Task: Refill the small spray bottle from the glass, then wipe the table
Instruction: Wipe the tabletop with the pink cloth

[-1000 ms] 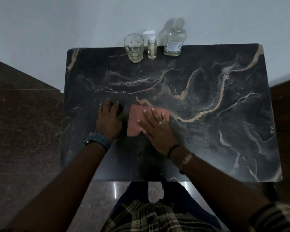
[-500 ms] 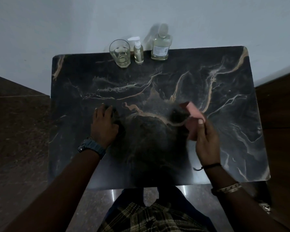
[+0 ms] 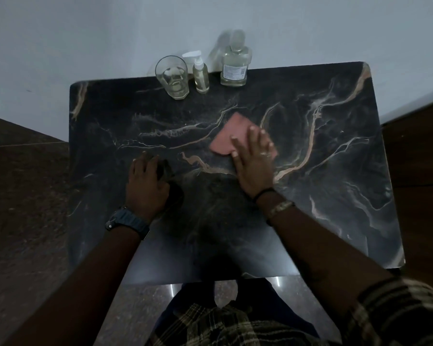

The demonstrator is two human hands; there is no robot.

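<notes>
Head view is showing a dark marbled counter (image 3: 310, 196) against a pale wall. Nearer the person than the glass (image 3: 172, 77), the left hand (image 3: 145, 186) is resting flat on the counter, fingers relaxed and holding nothing. Just right of the glass, the small spray bottle (image 3: 200, 73) is standing upright, with a larger clear bottle (image 3: 234, 62) beyond it. Right of and nearer than the glass, the right hand (image 3: 254, 161) is pressing straight fingers onto a pink cloth (image 3: 231, 136) lying flat.
</notes>
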